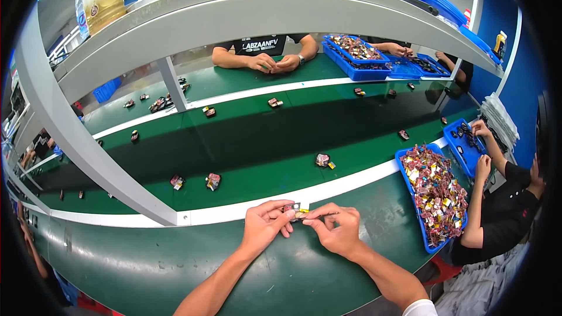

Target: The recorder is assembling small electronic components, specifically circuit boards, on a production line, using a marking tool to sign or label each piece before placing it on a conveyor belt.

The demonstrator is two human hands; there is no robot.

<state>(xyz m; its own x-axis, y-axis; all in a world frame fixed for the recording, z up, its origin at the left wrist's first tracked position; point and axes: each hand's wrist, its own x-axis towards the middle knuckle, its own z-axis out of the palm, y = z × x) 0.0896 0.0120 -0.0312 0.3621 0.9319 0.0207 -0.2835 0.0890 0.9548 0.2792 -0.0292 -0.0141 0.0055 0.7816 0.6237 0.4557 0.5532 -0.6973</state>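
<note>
My left hand [266,224] pinches a small black electronic part [288,207] with reddish and yellow bits between thumb and fingers, just above the green bench. Close beside it on the right, my right hand [336,228] has thumb and forefinger pressed together on a thin dark stick-like tool [331,215]. Its tip meets the part's right side, next to a small white-yellow tag [304,206]. Fingers cover much of the part, so its exact kind is unclear.
Beyond a white rail [316,193], a green conveyor belt [263,164] carries several small dark parts, one [323,160] with a yellow tag. At right stands a blue tray [400,155] heaped with reddish parts. A co-worker [497,199] works beside another blue tray [468,161]. A grey shelf spans overhead.
</note>
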